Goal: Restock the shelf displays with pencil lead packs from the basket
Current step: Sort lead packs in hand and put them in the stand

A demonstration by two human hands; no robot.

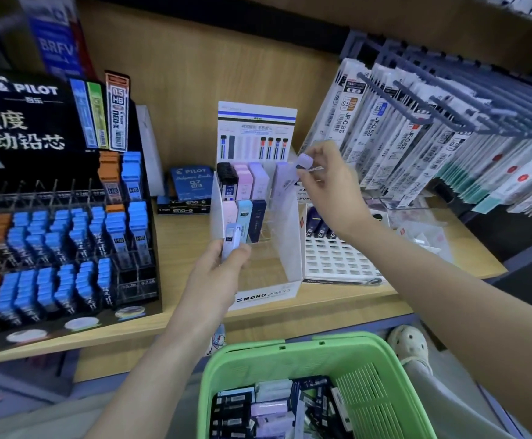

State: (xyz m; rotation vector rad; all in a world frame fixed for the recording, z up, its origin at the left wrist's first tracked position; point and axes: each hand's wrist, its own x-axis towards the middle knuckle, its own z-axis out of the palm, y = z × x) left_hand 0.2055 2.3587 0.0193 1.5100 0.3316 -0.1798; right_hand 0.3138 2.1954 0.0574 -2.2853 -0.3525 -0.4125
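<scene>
I see a green slatted plastic basket (369, 391) of black, lilac and white lead packs (267, 407). The white card display stand (293, 248) shows black, pink, lilac, sky-blue and navy cases (244, 182); the black Pilot rack (36, 122), blue and orange ones. Both held packs (231, 239) are pale lilac.

a stationery shop, probably: branded lead displays (62, 217), hanging refill packs (448, 147).

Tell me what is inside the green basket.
The green basket holds a loose pile of lead packs, black, dark blue and pale purple. The pile covers the basket's bottom, and the picture edge cuts off its near part.
</scene>
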